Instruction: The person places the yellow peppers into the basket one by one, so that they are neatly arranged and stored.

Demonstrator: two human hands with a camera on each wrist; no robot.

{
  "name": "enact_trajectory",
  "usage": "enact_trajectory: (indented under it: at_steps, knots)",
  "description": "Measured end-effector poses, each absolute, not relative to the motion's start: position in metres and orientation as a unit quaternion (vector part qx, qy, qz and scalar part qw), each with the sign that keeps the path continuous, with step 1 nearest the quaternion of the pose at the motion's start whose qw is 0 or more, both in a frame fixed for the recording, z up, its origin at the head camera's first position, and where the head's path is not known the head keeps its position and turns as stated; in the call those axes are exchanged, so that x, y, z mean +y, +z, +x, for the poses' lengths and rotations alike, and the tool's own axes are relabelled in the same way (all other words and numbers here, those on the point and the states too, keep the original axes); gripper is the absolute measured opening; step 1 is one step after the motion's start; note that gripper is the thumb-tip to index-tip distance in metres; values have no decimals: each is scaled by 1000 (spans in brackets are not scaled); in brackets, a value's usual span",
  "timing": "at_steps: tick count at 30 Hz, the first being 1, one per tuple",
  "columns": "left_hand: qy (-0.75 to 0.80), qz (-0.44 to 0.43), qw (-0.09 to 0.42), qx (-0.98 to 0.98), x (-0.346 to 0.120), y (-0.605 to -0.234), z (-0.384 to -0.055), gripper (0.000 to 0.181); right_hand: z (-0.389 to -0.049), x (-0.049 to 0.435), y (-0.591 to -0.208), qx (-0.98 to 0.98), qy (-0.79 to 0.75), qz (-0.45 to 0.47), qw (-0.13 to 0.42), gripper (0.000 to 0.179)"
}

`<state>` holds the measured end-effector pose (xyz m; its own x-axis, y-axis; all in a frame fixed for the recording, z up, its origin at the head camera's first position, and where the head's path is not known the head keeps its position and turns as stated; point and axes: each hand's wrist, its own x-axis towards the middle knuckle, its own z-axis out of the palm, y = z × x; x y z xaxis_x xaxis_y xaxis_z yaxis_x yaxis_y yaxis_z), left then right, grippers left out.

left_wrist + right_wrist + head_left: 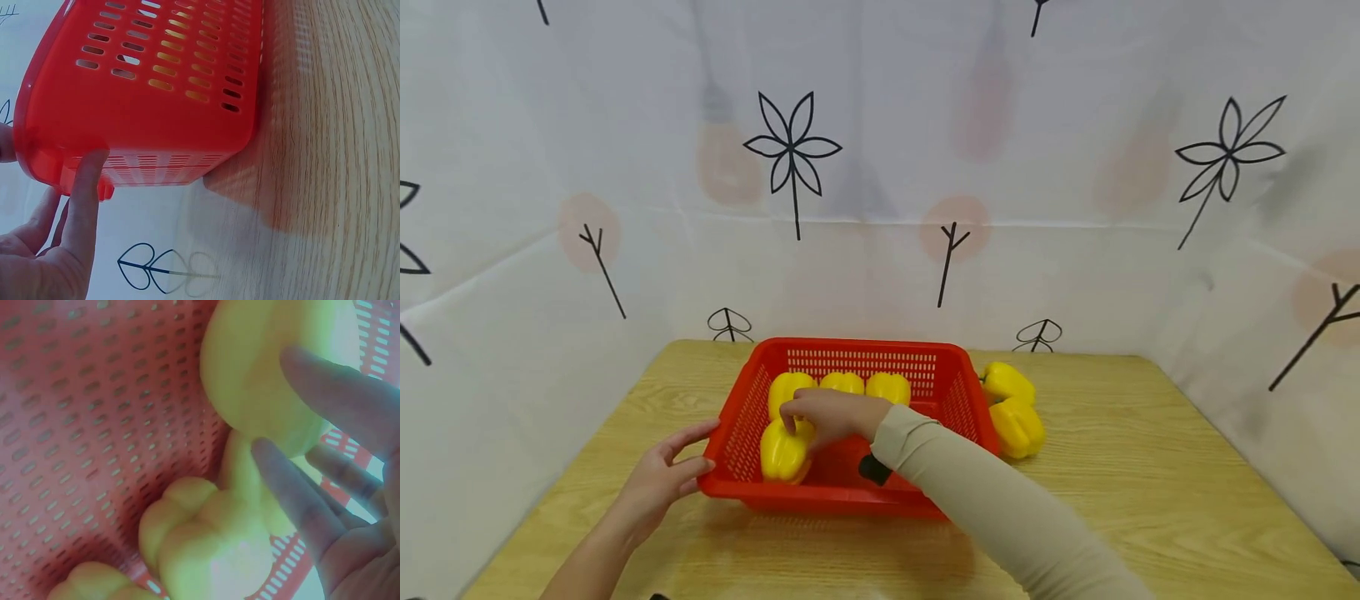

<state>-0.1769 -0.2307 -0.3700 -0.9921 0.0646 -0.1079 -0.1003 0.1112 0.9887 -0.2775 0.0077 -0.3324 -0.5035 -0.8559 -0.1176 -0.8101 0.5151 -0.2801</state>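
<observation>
The table (1120, 475) is stretching beneath both hands, carrying a red basket (842, 497). The left hand (658, 477), fingers spread, is touching its rim; the right hand (837, 413), fingers bent, is holding a yellow pepper (784, 458) inside. Beyond that hand three more peppers (842, 382) are sitting; rightward, two outside peppers (1018, 429) are lying.

Soft, even light is filling the head view. Left wrist: a basket (150, 115) is casting reddish shadow on the table (337, 187). Right wrist: haze is fading colours, glare whitening a pepper (206, 544).
</observation>
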Motion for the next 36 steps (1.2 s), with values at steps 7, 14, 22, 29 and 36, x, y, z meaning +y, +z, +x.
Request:
enact_trajectory:
  at_steps: [7,14,22,29,36]
  knots:
    - [663,-14,64,746,-230,-369,-178,61,-276,4,-333,859,-97,-491,106,22]
    - [664,-14,69,745,-228,-368,-178,61,-277,15,-329,862,-146,-472,108,24]
    - [665,-12,66,744,-230,-369,-177,61,-270,31,-310,845,-218,-485,63,23]
    - [662,-16,65,747,-232,-371,-176,61,-254,45,-292,837,-294,-461,21,20]
    - [662,-13,65,747,-231,-370,-178,62,-241,61,-281,825,-339,-452,-29,23]
